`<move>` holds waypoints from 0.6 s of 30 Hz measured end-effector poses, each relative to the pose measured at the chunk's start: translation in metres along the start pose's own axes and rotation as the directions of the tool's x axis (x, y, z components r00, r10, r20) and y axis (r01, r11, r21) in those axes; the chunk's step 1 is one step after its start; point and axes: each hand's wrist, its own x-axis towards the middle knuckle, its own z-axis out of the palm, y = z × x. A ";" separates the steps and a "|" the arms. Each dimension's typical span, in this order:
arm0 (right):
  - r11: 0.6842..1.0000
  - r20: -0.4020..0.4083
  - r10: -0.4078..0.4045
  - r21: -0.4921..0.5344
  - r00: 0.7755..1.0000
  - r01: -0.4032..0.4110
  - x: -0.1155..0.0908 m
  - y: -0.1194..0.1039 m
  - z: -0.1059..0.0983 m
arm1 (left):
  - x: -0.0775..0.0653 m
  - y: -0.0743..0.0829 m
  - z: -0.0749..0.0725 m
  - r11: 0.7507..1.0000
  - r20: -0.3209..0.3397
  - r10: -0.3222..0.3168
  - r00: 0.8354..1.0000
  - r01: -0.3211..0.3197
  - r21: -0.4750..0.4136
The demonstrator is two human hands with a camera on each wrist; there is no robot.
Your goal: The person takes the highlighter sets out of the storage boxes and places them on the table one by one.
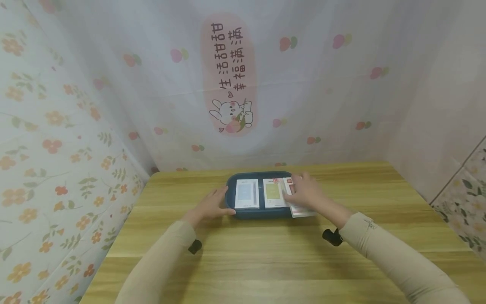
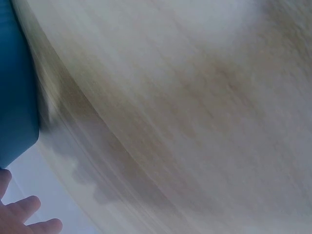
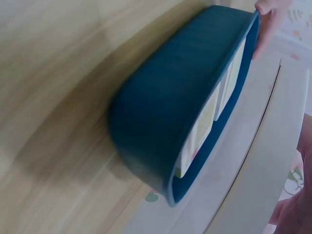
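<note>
A dark blue oval tray (image 1: 248, 214) with a divider sits near the table's back edge. In its left compartment lies a white box with a pale blue panel (image 1: 246, 194); a white box with a yellow-green panel (image 1: 272, 192) lies to the right of the divider. My right hand (image 1: 306, 192) grips a white box with red print (image 1: 301, 212), tilted over the tray's right end. This box's pale side (image 3: 263, 156) looms large in the right wrist view. Fingers spread, my left hand (image 1: 210, 206) touches the tray's left end, its thumb by the front rim.
The wood-grain table (image 1: 247, 261) extends in front of the tray and to both sides. A pale printed curtain (image 1: 303, 97) hangs close behind the table, and a floral curtain (image 1: 53, 169) hangs at the left. Dark camera mounts (image 1: 332, 237) stick out below both wrists.
</note>
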 end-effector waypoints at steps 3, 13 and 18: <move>1.000 -0.006 -0.011 0.004 1.000 0.011 -0.009 0.006 -0.002 | 0.001 -0.001 0.000 1.000 0.001 0.002 1.000 -0.002 0.001; 1.000 -0.042 -0.020 -0.019 0.999 0.019 -0.041 0.025 0.004 | 0.001 -0.002 -0.001 1.000 0.003 0.007 1.000 -0.007 0.028; 0.999 -0.034 0.000 -0.033 0.999 -0.002 -0.055 0.031 0.011 | 0.001 -0.001 -0.001 0.999 0.003 0.004 1.000 -0.004 0.040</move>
